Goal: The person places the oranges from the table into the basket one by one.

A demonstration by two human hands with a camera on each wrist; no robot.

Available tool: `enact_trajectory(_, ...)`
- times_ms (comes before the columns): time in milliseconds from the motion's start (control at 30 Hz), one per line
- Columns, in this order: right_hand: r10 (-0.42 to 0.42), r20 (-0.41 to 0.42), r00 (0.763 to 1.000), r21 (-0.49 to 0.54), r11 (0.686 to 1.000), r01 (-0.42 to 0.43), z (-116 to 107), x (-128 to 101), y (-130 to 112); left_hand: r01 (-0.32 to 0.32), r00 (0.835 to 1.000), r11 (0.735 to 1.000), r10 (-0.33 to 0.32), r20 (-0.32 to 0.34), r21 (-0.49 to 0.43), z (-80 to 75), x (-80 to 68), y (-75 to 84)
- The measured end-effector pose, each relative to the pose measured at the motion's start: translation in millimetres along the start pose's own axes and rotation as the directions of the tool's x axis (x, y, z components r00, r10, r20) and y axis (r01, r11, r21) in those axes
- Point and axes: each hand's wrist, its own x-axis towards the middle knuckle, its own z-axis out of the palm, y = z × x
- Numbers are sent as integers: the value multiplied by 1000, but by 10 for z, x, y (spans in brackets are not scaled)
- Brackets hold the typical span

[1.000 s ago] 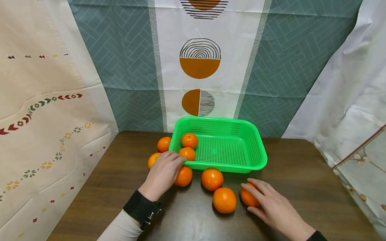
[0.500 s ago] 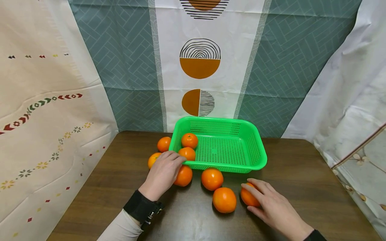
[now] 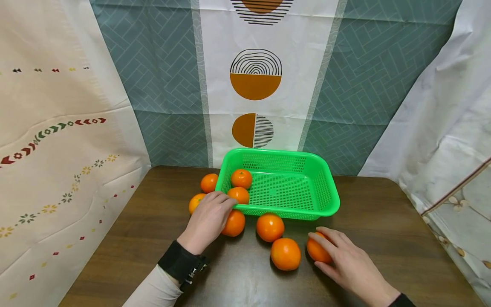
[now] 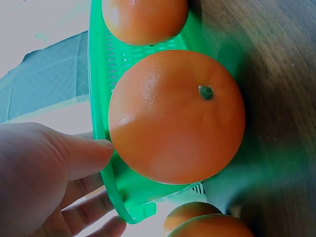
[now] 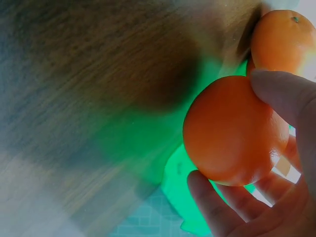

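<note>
My left hand (image 3: 215,211) lies over an orange (image 3: 235,224) that sits against the near left corner of the green basket (image 3: 326,187). Its fingers rest straight on the rim, and in the left wrist view the thumb (image 4: 74,153) touches this orange (image 4: 175,116). My right hand (image 3: 326,249) grips another orange (image 3: 317,251) on the table, with thumb (image 5: 289,96) and fingers (image 5: 217,205) curled round it (image 5: 232,131). Two oranges (image 3: 241,178) (image 3: 238,195) lie inside the basket at its left end.
More oranges lie on the brown table (image 3: 383,221): two left of the basket (image 3: 209,183) (image 3: 194,202) and two between my hands (image 3: 270,227) (image 3: 285,254). Patterned cloths hang behind and on both sides.
</note>
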Motion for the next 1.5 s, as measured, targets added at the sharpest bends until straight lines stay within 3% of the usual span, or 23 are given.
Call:
enact_trajectory(933, -32, -71, 997, -2, 999, 32, -477, 107, -115, -20, 999, 1000, 20, -31, 5, 4, -6, -4)
enact_trajectory(1200, -51, -119, 992, -16, 999, 49, -598, 240, -116, -12, 1000, 1000, 11, -15, -3, -7, -3, -5)
enact_trajectory(1500, -57, -106, 993, -12, 998, 56, -716, 478, -76, -8, 1000, 1000, 8, 4, 9, -9, -1, 3)
